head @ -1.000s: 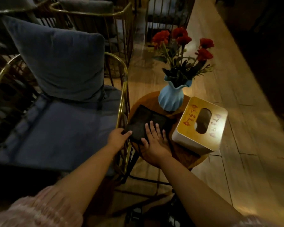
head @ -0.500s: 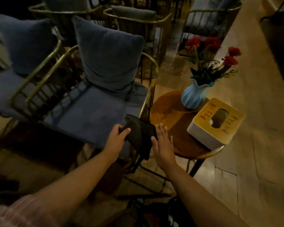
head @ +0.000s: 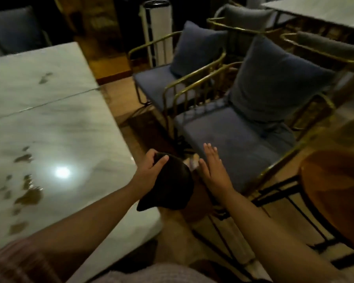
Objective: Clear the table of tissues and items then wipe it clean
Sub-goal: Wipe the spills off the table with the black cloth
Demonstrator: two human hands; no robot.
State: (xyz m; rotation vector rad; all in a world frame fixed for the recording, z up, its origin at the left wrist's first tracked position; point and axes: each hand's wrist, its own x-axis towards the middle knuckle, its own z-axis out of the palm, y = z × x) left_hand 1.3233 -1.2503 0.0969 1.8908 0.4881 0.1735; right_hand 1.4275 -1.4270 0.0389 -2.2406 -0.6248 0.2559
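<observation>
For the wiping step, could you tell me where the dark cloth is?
Head view, centre: the dark cloth hangs from the left hand, between the marble table and the right hand.

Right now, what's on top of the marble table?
Brown smears and a light glare; the left forearm hides a near strip of the marble table, left hand gripping the dark cloth.

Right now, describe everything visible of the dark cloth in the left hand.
The dark cloth looks black, soft and limp, bunched into a rounded drape with one corner pointing down-left. The left hand grips its top, holding it up between the marble table and the blue chair. The open right hand is beside it, contact unclear.
</observation>
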